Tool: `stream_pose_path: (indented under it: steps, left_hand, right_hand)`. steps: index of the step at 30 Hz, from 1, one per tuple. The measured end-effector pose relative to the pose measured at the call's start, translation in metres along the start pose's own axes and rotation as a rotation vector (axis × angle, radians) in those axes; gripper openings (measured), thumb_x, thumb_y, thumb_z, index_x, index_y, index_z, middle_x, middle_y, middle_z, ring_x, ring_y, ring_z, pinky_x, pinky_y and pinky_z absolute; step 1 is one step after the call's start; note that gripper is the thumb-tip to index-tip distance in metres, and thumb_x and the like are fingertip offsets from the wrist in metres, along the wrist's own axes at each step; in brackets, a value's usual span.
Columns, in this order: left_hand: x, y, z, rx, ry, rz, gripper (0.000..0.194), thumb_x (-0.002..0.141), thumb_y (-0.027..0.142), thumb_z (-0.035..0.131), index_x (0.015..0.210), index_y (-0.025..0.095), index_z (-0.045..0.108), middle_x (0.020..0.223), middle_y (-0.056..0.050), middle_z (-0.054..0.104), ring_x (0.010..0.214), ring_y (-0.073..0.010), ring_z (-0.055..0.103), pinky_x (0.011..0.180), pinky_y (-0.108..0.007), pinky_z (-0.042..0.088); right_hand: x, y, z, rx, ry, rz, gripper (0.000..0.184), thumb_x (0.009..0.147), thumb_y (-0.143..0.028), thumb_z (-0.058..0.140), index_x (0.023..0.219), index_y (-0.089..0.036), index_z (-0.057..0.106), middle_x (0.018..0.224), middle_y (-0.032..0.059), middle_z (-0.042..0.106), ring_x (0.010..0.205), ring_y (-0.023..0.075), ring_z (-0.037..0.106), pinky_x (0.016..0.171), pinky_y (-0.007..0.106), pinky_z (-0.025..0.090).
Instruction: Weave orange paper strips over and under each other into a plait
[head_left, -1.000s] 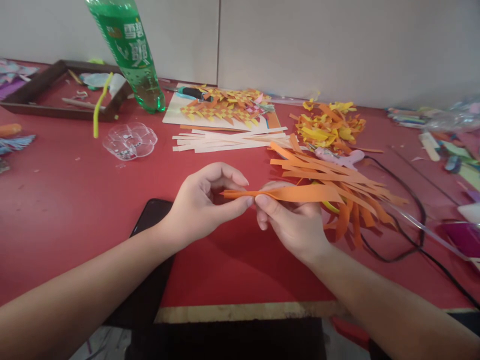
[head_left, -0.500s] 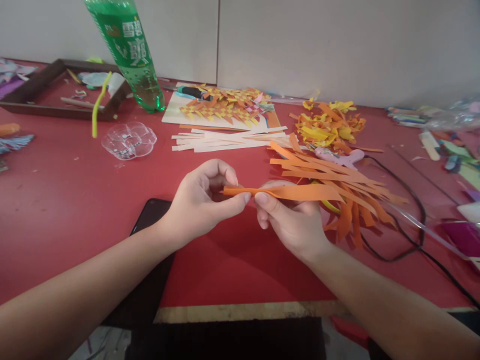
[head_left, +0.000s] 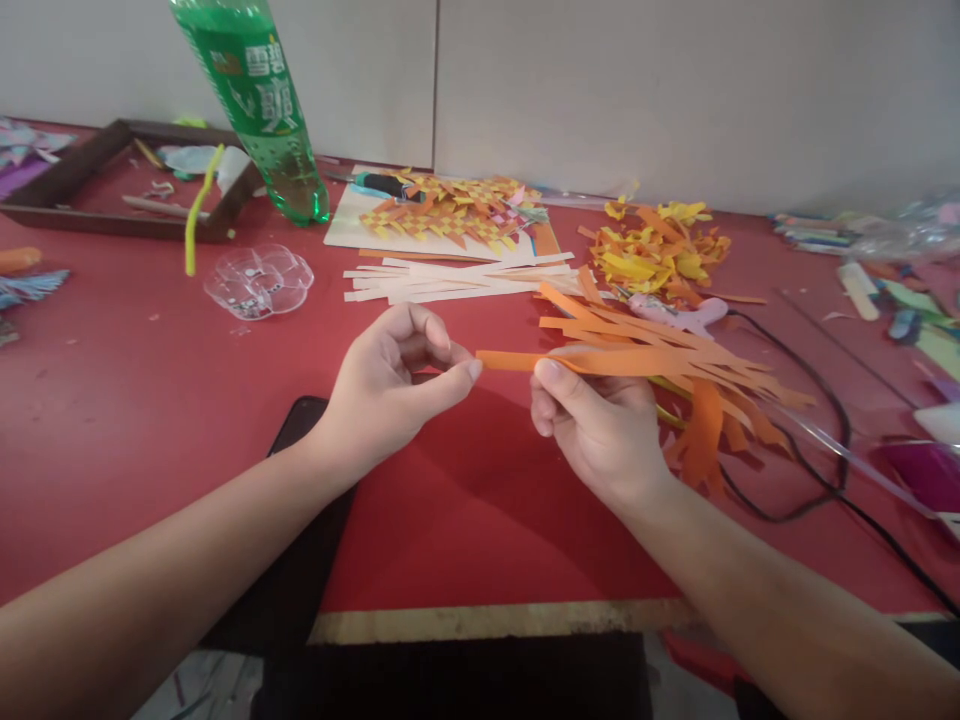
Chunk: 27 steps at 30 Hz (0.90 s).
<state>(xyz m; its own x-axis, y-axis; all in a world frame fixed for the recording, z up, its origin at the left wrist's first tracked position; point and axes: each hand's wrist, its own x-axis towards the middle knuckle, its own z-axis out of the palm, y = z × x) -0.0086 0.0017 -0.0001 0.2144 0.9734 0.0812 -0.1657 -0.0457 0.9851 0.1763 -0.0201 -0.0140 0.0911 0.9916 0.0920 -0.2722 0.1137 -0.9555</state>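
Observation:
An orange paper strip (head_left: 514, 361) stretches between my two hands above the red table (head_left: 480, 510). Its left end is folded narrow, and the wider part runs off to the right. My left hand (head_left: 394, 385) pinches the tip of that narrow end between thumb and forefinger. Further along, my right hand (head_left: 600, 425) grips the strip with the thumb on top and curled fingers beneath. Just beyond my right hand lies a pile of loose orange strips (head_left: 675, 335), with a pink glue gun (head_left: 682, 316) partly under them.
Cream paper strips (head_left: 457, 280) lie ahead, before a board (head_left: 341, 225) with woven orange-yellow paper. Orange and yellow scraps (head_left: 660, 250) are heaped to the right. A green bottle (head_left: 262, 110), clear dish (head_left: 259, 283) and dark tray (head_left: 45, 195) stand left. A black phone (head_left: 300, 420) lies beneath my left forearm.
My left hand has slid to the strip's left tip. My right hand has shifted right and slightly up, so more of the folded part shows between the hands.

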Motion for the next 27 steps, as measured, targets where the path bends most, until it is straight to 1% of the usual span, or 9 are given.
stream_pose_path:
  steps: [4,6,8,10,13,16,19,22,27]
  left_hand:
    - [-0.0002,-0.0018,-0.0016,0.072,-0.091,0.024,0.019,0.081,0.015,0.073,0.089,0.019,0.057,0.081,0.003,0.064,0.076,-0.0082,0.063,0.072,-0.018,0.052]
    - [-0.0008,-0.0020,-0.0020,0.123,-0.158,0.033,0.015,0.083,0.018,0.073,0.094,0.018,0.062,0.086,0.001,0.066,0.081,-0.0087,0.064,0.073,-0.017,0.052]
    - [-0.0018,-0.0014,-0.0014,0.177,-0.222,0.040,0.011,0.084,0.022,0.073,0.092,0.018,0.067,0.089,0.000,0.070,0.083,-0.0094,0.065,0.075,-0.018,0.052]
    - [-0.0029,-0.0001,-0.0005,0.223,-0.257,0.040,0.009,0.084,0.025,0.073,0.088,0.017,0.070,0.088,0.000,0.072,0.082,-0.0099,0.066,0.076,-0.018,0.052]
    - [-0.0038,0.0013,0.0002,0.236,-0.257,0.030,0.011,0.085,0.028,0.073,0.086,0.017,0.072,0.086,-0.001,0.073,0.080,-0.0102,0.067,0.074,-0.018,0.052]
    - [-0.0032,0.0014,-0.0005,0.172,-0.247,-0.001,0.012,0.085,0.028,0.074,0.084,0.017,0.071,0.084,-0.001,0.074,0.078,-0.0103,0.067,0.072,-0.018,0.052]
    - [-0.0023,0.0012,-0.0012,0.122,-0.257,-0.054,0.012,0.084,0.027,0.075,0.083,0.017,0.070,0.080,0.000,0.073,0.075,-0.0099,0.067,0.070,-0.019,0.051]
    - [-0.0022,0.0022,-0.0009,0.108,-0.265,-0.105,0.013,0.084,0.028,0.075,0.082,0.016,0.070,0.077,0.000,0.072,0.071,-0.0093,0.065,0.067,-0.020,0.050]
    - [-0.0032,0.0049,0.0006,0.078,-0.276,-0.153,0.015,0.082,0.029,0.076,0.082,0.015,0.069,0.075,0.000,0.071,0.068,-0.0082,0.063,0.064,-0.019,0.049]
  right_hand:
    - [-0.0011,-0.0001,-0.0008,0.002,-0.019,0.005,0.010,0.080,-0.025,0.078,0.074,-0.021,0.072,0.055,-0.0042,0.063,0.044,0.0072,0.054,0.038,0.018,0.045]
    - [-0.0027,-0.0004,-0.0013,-0.027,-0.060,0.009,0.007,0.081,-0.024,0.077,0.078,-0.021,0.072,0.053,-0.0049,0.062,0.043,0.0072,0.055,0.040,0.018,0.046]
    - [-0.0045,-0.0009,-0.0011,-0.064,-0.122,0.025,0.008,0.081,-0.024,0.077,0.077,-0.020,0.072,0.052,-0.0048,0.061,0.042,0.0073,0.055,0.041,0.019,0.048]
    - [-0.0056,-0.0015,-0.0005,-0.085,-0.169,0.044,0.010,0.080,-0.023,0.077,0.073,-0.018,0.071,0.054,-0.0043,0.061,0.042,0.0071,0.056,0.040,0.019,0.048]
    - [-0.0058,-0.0013,0.0005,-0.081,-0.194,0.047,0.009,0.080,-0.023,0.077,0.074,-0.018,0.072,0.057,-0.0041,0.062,0.044,0.0071,0.057,0.041,0.019,0.050]
    - [-0.0058,0.0000,0.0012,-0.079,-0.221,0.055,0.004,0.081,-0.023,0.076,0.079,-0.020,0.075,0.058,-0.0036,0.064,0.046,0.0079,0.059,0.044,0.019,0.053]
    - [-0.0071,0.0008,0.0016,-0.075,-0.237,0.064,0.003,0.081,-0.022,0.076,0.078,-0.021,0.076,0.057,-0.0035,0.065,0.045,0.0080,0.059,0.044,0.019,0.053]
    - [-0.0083,0.0006,0.0009,-0.048,-0.218,0.066,0.006,0.082,-0.024,0.076,0.077,-0.021,0.076,0.057,-0.0030,0.065,0.047,0.0088,0.059,0.044,0.021,0.053]
    - [-0.0077,0.0011,-0.0020,-0.025,-0.189,0.043,0.007,0.083,-0.024,0.075,0.076,-0.021,0.075,0.056,-0.0031,0.065,0.047,0.0086,0.059,0.043,0.020,0.051]
